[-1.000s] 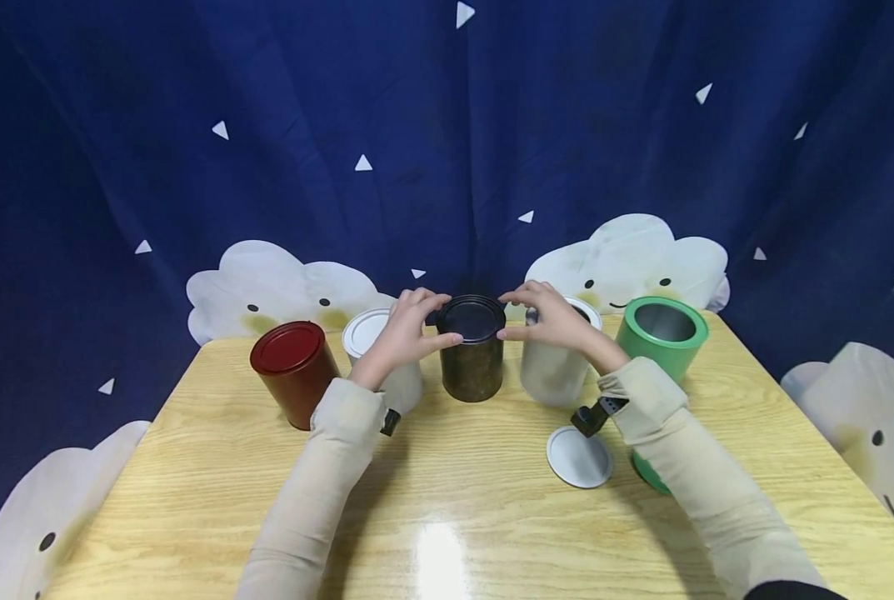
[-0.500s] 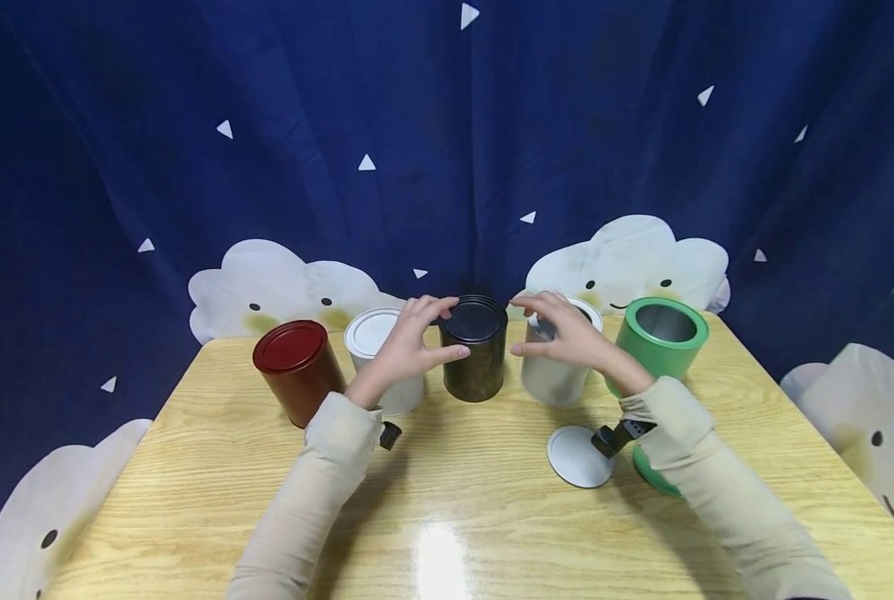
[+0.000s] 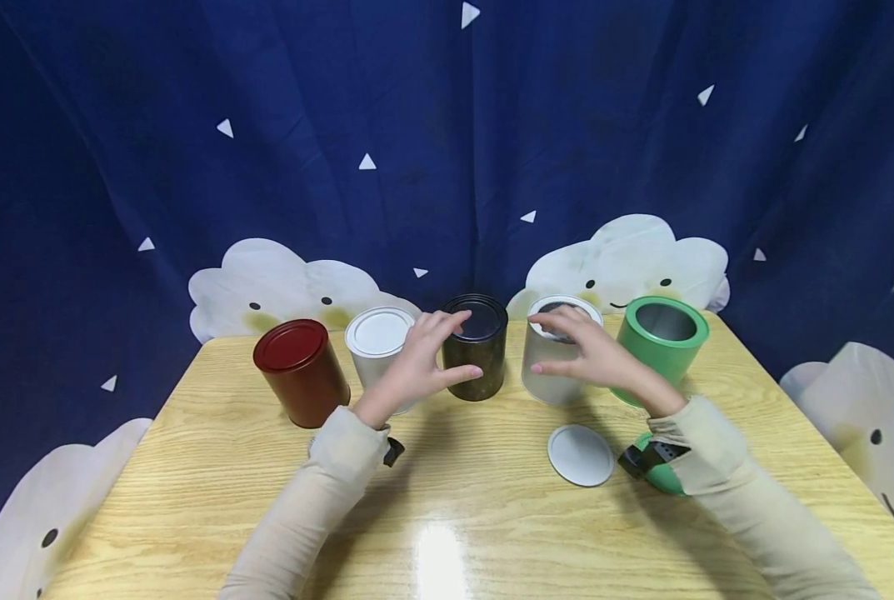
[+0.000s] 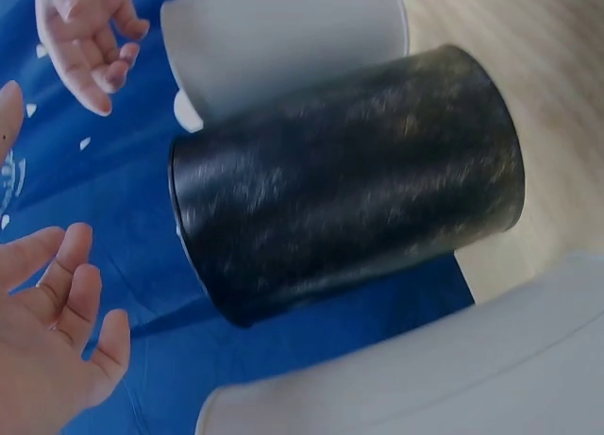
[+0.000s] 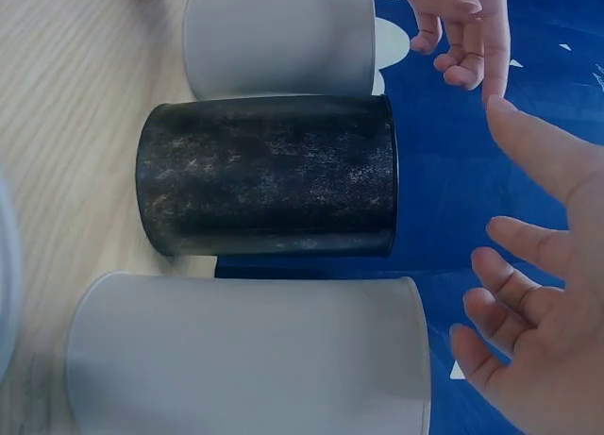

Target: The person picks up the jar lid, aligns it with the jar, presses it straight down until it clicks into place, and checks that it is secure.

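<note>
A black can (image 3: 491, 358) with its black lid seated on top stands upright at the back middle of the table. My left hand (image 3: 422, 358) hovers in front of and left of it, thumb and fingers spread apart, holding nothing. Over the open pale grey can (image 3: 546, 385) to the right, my right hand (image 3: 589, 350) hangs with thumb and fingers apart, also holding nothing. Both wrist views show gaps between the hands and the cans. A lidded white can (image 3: 372, 333) stands left of the black one, partly hidden by my left hand.
A lidded dark red can (image 3: 307, 379) stands at far left, an open green can (image 3: 660, 362) at far right. On the wooden table (image 3: 491, 500) lie a pale grey lid (image 3: 581, 455) and a green lid (image 3: 666, 477), partly covered by my right wrist's camera.
Both hands have moved away from the black can's rim, drawing back toward me. The right hand has also shifted right, over the pale grey can. The cans and lids have stayed put.
</note>
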### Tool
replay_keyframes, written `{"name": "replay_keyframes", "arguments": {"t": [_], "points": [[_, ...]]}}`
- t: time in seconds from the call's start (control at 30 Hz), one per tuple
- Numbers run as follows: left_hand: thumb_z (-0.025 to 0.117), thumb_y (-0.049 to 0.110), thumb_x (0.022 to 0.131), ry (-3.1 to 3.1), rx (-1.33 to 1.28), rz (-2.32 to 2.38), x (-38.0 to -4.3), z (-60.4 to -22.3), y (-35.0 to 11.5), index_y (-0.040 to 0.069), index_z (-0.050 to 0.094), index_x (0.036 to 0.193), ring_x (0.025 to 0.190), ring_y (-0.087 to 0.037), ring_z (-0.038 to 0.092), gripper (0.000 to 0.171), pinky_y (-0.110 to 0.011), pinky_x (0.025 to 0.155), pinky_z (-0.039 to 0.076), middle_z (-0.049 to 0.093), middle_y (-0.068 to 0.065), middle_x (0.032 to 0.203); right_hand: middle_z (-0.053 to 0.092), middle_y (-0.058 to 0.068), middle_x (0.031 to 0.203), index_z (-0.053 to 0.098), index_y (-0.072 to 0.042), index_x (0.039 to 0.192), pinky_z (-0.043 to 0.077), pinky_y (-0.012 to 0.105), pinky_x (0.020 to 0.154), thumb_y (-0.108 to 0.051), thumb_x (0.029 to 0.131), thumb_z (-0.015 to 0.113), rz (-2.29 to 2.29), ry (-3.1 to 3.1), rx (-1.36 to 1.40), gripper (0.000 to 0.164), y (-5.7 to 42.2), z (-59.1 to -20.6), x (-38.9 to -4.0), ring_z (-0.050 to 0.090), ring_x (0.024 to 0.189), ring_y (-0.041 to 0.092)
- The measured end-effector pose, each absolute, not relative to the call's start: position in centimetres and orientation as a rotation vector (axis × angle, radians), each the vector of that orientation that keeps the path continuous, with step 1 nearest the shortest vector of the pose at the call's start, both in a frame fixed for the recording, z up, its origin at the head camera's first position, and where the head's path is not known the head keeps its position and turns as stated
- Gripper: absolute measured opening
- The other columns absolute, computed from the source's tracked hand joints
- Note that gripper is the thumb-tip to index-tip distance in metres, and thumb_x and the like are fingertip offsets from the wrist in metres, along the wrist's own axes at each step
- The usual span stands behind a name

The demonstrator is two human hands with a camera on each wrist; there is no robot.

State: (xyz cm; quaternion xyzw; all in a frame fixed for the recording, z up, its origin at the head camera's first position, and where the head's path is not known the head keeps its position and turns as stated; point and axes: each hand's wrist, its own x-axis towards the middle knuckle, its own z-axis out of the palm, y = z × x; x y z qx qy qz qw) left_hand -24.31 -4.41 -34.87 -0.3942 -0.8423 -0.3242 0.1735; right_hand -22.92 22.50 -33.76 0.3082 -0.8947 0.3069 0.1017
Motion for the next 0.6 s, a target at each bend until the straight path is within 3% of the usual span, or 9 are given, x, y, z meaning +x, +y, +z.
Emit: {"name": "replay_keyframes", "arguments": {"t": [0.3, 0.6], "points": [[0.078, 0.031, 0.069, -2.369, -1.191, -0.855, -22.8, -36.2, -2.6, -0.001, 0.046, 0.128, 0.095, -0.023, 0.043, 0.074, -0.041, 0.083, 0.033, 0.054, -0.010, 0.100, 0.054, 0.010, 0.105, 0.054, -0.005, 0.123, 0.039, 0.041, 0.078, -0.025, 0.072, 0.077, 0.842, -2.634, 0.963, 0.060, 24.6, -34.2, -21.4, 0.050, 0.097, 0.024], [0.073, 0.041, 0.073, -2.459, -1.261, -0.706, -21.6, -38.1, -0.6, 0.005, 0.039, 0.135, 0.095, -0.018, 0.040, 0.079, -0.032, 0.075, 0.032, 0.050, -0.001, 0.098, 0.057, 0.009, 0.106, 0.055, -0.003, 0.120, 0.041, 0.039, 0.077, -0.023, 0.067, 0.080, 0.717, -2.589, 1.043, 0.062, 26.7, -35.4, -20.0, 0.052, 0.093, 0.020]]}}
